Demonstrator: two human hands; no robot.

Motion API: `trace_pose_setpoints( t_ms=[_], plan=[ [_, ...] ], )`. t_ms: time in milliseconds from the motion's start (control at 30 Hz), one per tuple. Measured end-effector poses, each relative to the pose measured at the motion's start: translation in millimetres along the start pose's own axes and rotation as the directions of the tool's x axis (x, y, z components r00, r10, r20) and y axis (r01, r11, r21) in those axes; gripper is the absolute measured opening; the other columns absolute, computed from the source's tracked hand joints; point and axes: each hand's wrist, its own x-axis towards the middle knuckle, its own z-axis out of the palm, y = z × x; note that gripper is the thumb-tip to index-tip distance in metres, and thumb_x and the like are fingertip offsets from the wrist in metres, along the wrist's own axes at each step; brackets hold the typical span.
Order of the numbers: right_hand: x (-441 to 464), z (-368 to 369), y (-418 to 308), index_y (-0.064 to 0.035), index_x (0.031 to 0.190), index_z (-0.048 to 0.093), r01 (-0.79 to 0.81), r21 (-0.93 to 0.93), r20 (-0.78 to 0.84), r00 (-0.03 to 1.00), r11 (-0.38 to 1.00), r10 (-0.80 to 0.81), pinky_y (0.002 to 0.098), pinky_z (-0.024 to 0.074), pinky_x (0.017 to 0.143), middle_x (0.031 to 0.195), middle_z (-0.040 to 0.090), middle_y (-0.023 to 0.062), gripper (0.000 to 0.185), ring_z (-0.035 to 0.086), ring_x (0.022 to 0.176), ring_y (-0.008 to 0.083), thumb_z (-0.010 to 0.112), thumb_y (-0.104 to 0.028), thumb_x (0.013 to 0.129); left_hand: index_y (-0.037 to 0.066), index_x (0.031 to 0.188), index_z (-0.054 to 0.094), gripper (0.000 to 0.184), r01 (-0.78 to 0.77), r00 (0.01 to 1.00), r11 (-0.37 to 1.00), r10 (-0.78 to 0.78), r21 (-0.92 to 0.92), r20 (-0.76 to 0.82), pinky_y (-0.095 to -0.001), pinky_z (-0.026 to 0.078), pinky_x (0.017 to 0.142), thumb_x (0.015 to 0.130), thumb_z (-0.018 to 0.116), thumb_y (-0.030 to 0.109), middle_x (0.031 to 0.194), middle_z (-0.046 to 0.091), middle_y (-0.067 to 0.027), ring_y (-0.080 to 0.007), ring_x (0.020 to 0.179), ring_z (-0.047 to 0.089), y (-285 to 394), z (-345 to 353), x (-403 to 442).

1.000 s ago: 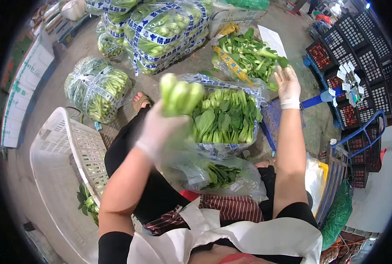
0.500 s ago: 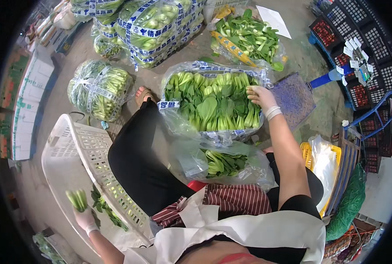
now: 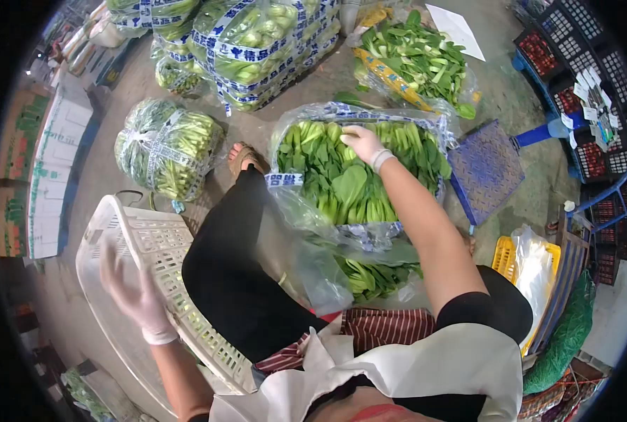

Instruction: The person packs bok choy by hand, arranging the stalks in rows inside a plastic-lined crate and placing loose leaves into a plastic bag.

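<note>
My left hand (image 3: 134,292), in a pale glove, is raised over the white slotted crate (image 3: 162,246), fingers spread with nothing in them. Farther forward, my gloved right hand (image 3: 364,146) reaches onto the bok choy (image 3: 352,184) packed in rows inside a clear plastic wrap (image 3: 285,200) with blue-and-white print. Its fingers are curled at the pale stems along the far row, closed on a bok choy there; the fingertips are partly hidden. Between my knees, more bok choy (image 3: 373,278) lies in an open clear plastic bag (image 3: 320,271).
A wrapped bundle of greens (image 3: 166,151) stands left of my foot. Tall wrapped bales (image 3: 268,53) are at the back. Loose greens (image 3: 419,60) lie on plastic at the back right. A blue scale platform (image 3: 486,172) and a yellow basket (image 3: 503,257) are on the right.
My left hand has let go of the bok choy it held low in the crate and has risen, fingers spread. My right hand has moved left along the far row. The view has shifted slightly.
</note>
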Motion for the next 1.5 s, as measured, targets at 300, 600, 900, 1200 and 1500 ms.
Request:
trace_pose_setpoints(
  t_ms=[300, 600, 900, 1200, 1500],
  plan=[
    [63, 40, -38, 0.0076, 0.134, 0.046, -0.025, -0.319, 0.182, 0.979, 0.948, 0.087, 0.036, 0.0344, 0.108, 0.138, 0.047, 0.0264, 0.094, 0.046, 0.129, 0.036, 0.062, -0.065, 0.078, -0.001, 0.122, 0.056, 0.056, -0.234, 0.531, 0.861, 0.502, -0.451, 0.683, -0.0428, 0.047, 0.091, 0.077, 0.074, 0.028, 0.118, 0.057, -0.0246, -0.0405, 0.104, 0.058, 117, 168, 11],
    [60, 46, -61, -0.0021, 0.123, 0.06, -0.043, -0.376, 0.297, 0.94, 0.926, 0.165, 0.0369, 0.0384, 0.103, 0.131, 0.053, 0.0235, 0.072, 0.051, 0.121, 0.0362, 0.068, -0.056, 0.077, 0.001, 0.122, 0.056, 0.052, -0.108, 0.355, 0.907, 0.418, -0.408, 0.836, -0.0423, 0.05, 0.082, 0.081, 0.07, 0.032, 0.114, 0.061, -0.0221, -0.0394, 0.096, 0.061, 107, 170, 7],
    [16, 62, -67, -0.0146, 0.115, 0.066, 0.128, -0.542, 0.011, 0.989, 0.83, -0.145, 0.0505, 0.0257, 0.107, 0.126, 0.06, 0.0069, 0.046, 0.053, 0.118, 0.0259, 0.067, -0.045, 0.08, 0.007, 0.13, 0.053, 0.071, 0.112, 0.119, 0.56, 0.813, -0.821, 0.571, -0.0489, 0.042, 0.099, 0.076, 0.072, 0.048, 0.124, 0.058, -0.0175, -0.0381, 0.112, 0.056, 113, 176, -8],
    [-23, 12, -92, -0.0037, 0.106, 0.065, 0.315, 0.05, -0.134, 0.943, 0.948, -0.306, 0.0293, 0.0493, 0.083, 0.096, 0.067, 0.006, 0.027, 0.062, 0.089, 0.0144, 0.073, -0.015, 0.082, 0.015, 0.114, 0.064, 0.039, -0.368, -0.518, 0.525, 0.569, -0.767, 0.638, -0.0557, 0.03, 0.106, 0.076, 0.061, 0.021, 0.077, 0.064, -0.0043, -0.0235, 0.084, 0.064, 117, 147, -31],
    [-132, -81, -128, -0.003, 0.119, 0.054, -0.07, 0.692, 0.096, 0.995, 0.719, 0.004, 0.0331, 0.0556, 0.08, 0.105, 0.064, 0.007, 0.029, 0.063, 0.095, 0.0178, 0.058, -0.012, 0.092, 0.01, 0.088, 0.07, 0.024, -0.201, -0.15, 0.677, 0.693, -0.708, 0.705, -0.0436, 0.044, 0.097, 0.066, 0.073, 0.018, 0.079, 0.067, -0.0072, -0.0286, 0.079, 0.064, 86, 139, 4]
  ],
)
